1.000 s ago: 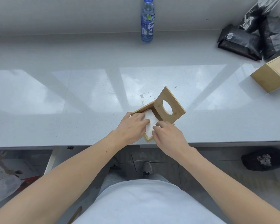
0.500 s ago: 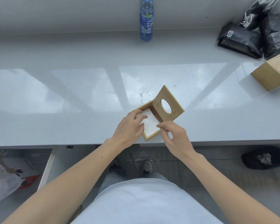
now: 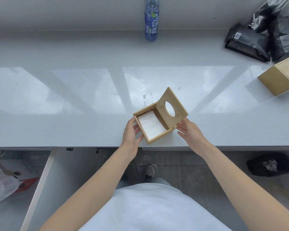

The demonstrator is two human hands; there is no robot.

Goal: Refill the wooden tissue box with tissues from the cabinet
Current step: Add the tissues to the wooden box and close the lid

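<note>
A wooden tissue box [image 3: 158, 137] stands near the counter's front edge, its hinged lid [image 3: 171, 107] with an oval hole tilted up at the right. A white stack of tissues [image 3: 151, 125] lies flat inside the box. My left hand [image 3: 132, 133] rests against the box's left wall, fingers apart and curled round the corner. My right hand [image 3: 189, 130] hovers at the box's right corner just under the lid's edge, fingers spread, holding nothing.
A second wooden tissue box [image 3: 280, 75] sits closed at the far right. Black bags [image 3: 250, 41] lie at the back right, and a blue drink bottle [image 3: 151, 19] stands against the back wall. The white counter [image 3: 73, 90] ends just below the box. An open cabinet [image 3: 15, 180] shows lower left.
Both hands have come out of the box, where they pressed the tissues down, and moved apart to its left and right sides. The tissues now lie uncovered.
</note>
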